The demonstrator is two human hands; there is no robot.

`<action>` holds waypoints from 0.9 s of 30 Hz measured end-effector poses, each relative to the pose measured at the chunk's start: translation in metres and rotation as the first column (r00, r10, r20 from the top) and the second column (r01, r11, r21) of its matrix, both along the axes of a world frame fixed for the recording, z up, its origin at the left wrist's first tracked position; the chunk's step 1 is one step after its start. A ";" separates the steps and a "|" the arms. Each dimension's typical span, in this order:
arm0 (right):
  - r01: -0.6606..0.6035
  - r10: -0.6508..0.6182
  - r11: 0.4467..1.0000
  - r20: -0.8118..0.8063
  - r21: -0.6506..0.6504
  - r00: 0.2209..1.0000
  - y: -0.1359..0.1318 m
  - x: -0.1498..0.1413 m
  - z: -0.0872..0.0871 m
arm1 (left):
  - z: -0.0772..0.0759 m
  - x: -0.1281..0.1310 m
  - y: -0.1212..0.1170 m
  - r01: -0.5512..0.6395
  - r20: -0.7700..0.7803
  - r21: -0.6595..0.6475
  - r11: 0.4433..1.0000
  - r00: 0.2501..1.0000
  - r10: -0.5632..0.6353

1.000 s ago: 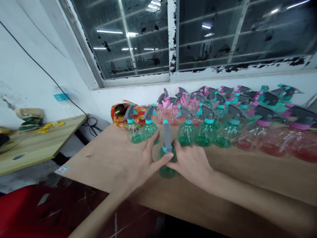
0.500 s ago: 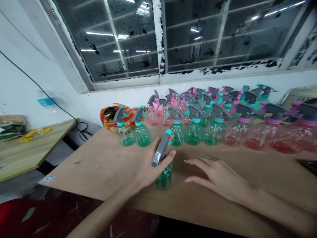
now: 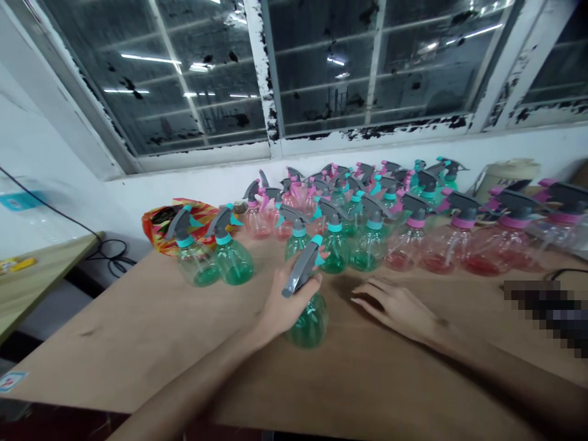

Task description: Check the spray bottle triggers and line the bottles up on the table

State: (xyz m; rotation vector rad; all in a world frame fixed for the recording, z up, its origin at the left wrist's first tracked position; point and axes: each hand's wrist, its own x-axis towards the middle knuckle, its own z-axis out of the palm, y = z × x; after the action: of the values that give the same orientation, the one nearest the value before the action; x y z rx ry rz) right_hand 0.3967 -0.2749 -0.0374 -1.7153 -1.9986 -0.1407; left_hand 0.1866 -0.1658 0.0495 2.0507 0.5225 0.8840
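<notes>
My left hand (image 3: 287, 300) is wrapped round the neck of a green spray bottle (image 3: 309, 324) with a grey trigger head and turquoise nozzle. The bottle stands near the middle of the brown table (image 3: 184, 343), and my fingers hide its collar. To the right of it, my right hand (image 3: 397, 306) rests low over the tabletop with its fingers stretched out and nothing in them. Just behind the hands runs a row of green spray bottles (image 3: 367, 251) and pink spray bottles (image 3: 441, 251), with several more crowded behind. A pair of green bottles (image 3: 234, 263) stands apart at the left.
A red and yellow bag (image 3: 154, 236) lies at the back left, by the wall. A beige bag (image 3: 509, 171) stands at the back right, and a pixelated dark object (image 3: 546, 312) lies at the right. Another wooden table (image 3: 41, 275) is at the far left.
The view has turned to the right, so the things on the table appear further left. My left hand still grips the green spray bottle. My right hand has come down closer to the tabletop.
</notes>
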 end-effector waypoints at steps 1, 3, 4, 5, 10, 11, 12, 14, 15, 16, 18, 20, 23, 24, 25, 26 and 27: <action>-0.020 0.019 1.000 0.030 0.023 0.999 0.007 -0.002 0.000 | 0.000 0.002 0.002 -0.003 -0.002 -0.009 1.000 1.000 0.003; -0.041 0.036 0.997 0.071 0.070 0.997 0.023 -0.006 0.001 | -0.001 0.004 0.009 -0.034 -0.016 -0.038 0.999 0.999 0.034; -0.040 0.033 0.996 0.080 0.085 0.996 0.030 -0.007 0.001 | -0.001 0.004 0.012 -0.057 -0.024 -0.054 0.997 0.998 0.056; -0.035 0.027 0.995 0.086 0.097 0.996 0.037 -0.008 0.002 | -0.001 0.003 0.016 -0.083 -0.029 -0.070 0.994 0.996 0.081; -0.047 0.034 0.990 0.098 0.132 0.995 0.052 -0.014 0.006 | 0.001 -0.008 0.022 -0.159 -0.040 -0.062 0.985 0.987 0.156; -0.060 0.047 0.989 0.098 0.137 0.994 0.052 -0.017 0.007 | 0.001 -0.010 0.019 -0.153 -0.049 -0.039 0.987 0.987 0.151; -0.076 0.063 0.987 0.093 0.142 0.994 0.050 -0.020 0.009 | 0.002 -0.012 0.016 -0.143 -0.059 -0.012 0.990 0.988 0.142; -0.100 0.093 0.984 0.055 0.147 0.994 0.047 -0.027 0.012 | 0.003 -0.014 0.010 -0.119 -0.084 0.038 0.992 0.989 0.121; -0.106 0.104 0.984 0.018 0.144 0.994 0.046 -0.030 0.014 | 0.003 -0.014 0.007 -0.107 -0.100 0.061 0.992 0.988 0.113; -0.109 0.114 0.985 -0.030 0.136 0.993 0.044 -0.034 0.016 | 0.003 -0.015 0.005 -0.098 -0.115 0.081 0.992 0.988 0.107; -0.112 0.127 0.988 -0.145 0.105 0.981 0.040 -0.038 0.019 | 0.003 -0.017 0.003 -0.085 -0.127 0.101 0.991 0.987 0.098; -0.143 0.158 0.987 -0.251 0.076 0.955 0.036 -0.041 0.020 | 0.001 -0.026 0.004 -0.061 -0.121 0.120 0.991 0.990 0.075; -0.198 0.207 0.978 -0.333 0.060 0.920 0.028 -0.047 0.019 | -0.006 -0.058 0.010 -0.001 -0.112 0.148 0.989 0.994 0.017; -0.204 0.210 0.978 -0.340 0.053 0.917 0.025 -0.050 0.018 | -0.009 -0.071 0.013 -0.017 -0.097 0.164 0.986 0.995 0.034; -0.199 0.200 0.979 -0.342 0.039 0.918 0.022 -0.055 0.016 | -0.013 -0.084 0.017 -0.095 -0.082 0.192 0.977 0.990 0.113; -0.184 0.179 0.983 -0.342 0.020 0.922 0.020 -0.060 0.015 | -0.018 -0.097 0.023 -0.227 -0.073 0.248 0.942 0.965 0.252; -0.162 0.152 0.987 -0.341 -0.001 0.928 0.018 -0.066 0.014 | -0.023 -0.107 0.029 -0.367 -0.029 0.354 0.860 0.915 0.403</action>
State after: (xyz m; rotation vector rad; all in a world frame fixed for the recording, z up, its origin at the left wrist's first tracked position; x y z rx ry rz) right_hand 0.3307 -0.2567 -0.0231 -1.4699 -1.8722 0.2277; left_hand 0.0796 -0.1366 0.0263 2.3596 0.9158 1.1761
